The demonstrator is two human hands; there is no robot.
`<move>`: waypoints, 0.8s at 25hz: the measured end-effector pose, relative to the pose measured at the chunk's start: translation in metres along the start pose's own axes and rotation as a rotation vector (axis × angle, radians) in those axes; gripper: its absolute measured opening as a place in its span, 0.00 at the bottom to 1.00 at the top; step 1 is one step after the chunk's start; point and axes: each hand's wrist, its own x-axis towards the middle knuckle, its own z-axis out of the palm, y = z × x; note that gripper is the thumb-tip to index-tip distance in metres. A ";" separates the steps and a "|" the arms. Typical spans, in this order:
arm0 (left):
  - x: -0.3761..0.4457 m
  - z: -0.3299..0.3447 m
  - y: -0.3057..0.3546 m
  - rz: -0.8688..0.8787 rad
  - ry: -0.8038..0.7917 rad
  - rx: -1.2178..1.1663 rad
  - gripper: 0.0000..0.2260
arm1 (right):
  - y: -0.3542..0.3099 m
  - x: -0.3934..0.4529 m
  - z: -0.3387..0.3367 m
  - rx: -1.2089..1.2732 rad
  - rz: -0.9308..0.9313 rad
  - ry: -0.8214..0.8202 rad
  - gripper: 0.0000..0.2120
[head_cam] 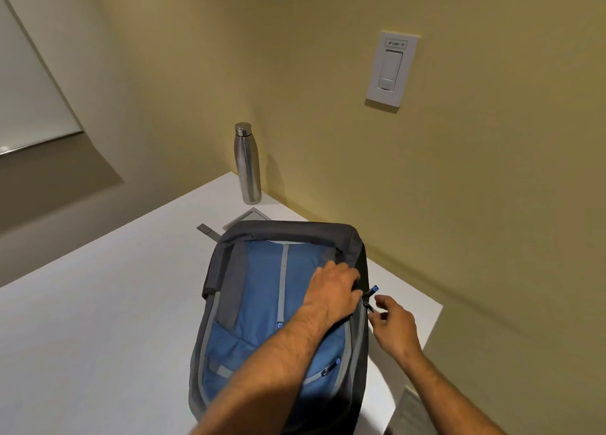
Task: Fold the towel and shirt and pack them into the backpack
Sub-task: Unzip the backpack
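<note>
A blue and dark grey backpack (pixel 262 303) lies flat on the white table (pixel 98 336), front panel up. My left hand (pixel 334 287) lies across its right side, fingers curled over the dark right edge and gripping it. My right hand (pixel 393 323) is just off that edge, thumb and fingers pinching a dark zipper pull (pixel 370 306). A second pull with a blue tip (pixel 373 289) sticks up beside it. No towel or shirt shows in view.
A steel water bottle (pixel 247 164) stands at the table's far corner by the yellow wall. A grey flat plate (pixel 247 218) is set in the table behind the backpack. A light switch (pixel 392 69) is on the wall. The table's right edge runs close to my right hand.
</note>
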 end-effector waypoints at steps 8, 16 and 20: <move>0.046 0.024 0.014 -0.067 -0.198 0.178 0.16 | 0.014 0.014 -0.004 -0.079 -0.264 -0.025 0.09; 0.062 0.031 0.023 -0.061 -0.333 0.207 0.13 | 0.024 0.025 -0.005 0.136 -0.191 -0.019 0.06; 0.067 0.027 0.023 -0.046 -0.339 0.228 0.12 | 0.029 0.020 -0.015 -0.063 -0.499 -0.049 0.09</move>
